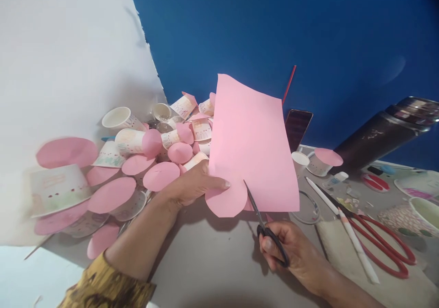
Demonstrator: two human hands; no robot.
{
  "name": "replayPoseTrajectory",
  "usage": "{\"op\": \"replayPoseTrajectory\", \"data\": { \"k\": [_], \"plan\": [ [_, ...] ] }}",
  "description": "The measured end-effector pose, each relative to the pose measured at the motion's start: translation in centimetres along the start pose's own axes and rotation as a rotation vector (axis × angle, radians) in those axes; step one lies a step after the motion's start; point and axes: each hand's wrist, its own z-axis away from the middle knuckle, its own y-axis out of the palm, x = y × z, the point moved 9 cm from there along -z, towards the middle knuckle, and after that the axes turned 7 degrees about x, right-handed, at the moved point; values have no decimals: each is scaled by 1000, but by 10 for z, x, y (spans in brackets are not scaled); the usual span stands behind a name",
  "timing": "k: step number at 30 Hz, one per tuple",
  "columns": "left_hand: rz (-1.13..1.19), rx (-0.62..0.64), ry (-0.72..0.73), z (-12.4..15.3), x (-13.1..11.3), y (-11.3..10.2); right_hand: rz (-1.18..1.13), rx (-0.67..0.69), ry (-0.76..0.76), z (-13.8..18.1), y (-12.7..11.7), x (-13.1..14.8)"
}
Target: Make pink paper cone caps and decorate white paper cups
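A large sheet of pink paper (252, 134) is held up above the grey table, its lower left corner cut into a rounded curve. My left hand (195, 182) grips that sheet at its left edge, thumb on the front face. In my right hand (286, 244) is a pair of small black-handled scissors (255, 203), my fingers through the handles. The blades lie at the paper along the right side of the rounded part, pointing up. A small pink offcut shows just below the sheet near the scissors.
Many decorated paper cups (128, 141) with pink paper discs (161, 176) are heaped at left. Right lie red-handled scissors (384, 239), white pencils (358, 248) and a tape ring (308, 207). A black flask (373, 134) and a phone (298, 127) stand by the blue wall (274, 29).
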Motion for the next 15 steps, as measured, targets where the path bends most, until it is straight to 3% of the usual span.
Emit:
{"op": "replayPoseTrajectory", "data": {
  "k": [15],
  "plan": [
    [-70, 28, 10, 3, -6, 4, 35, 20, 4, 1, 0, 0]
  ]
}}
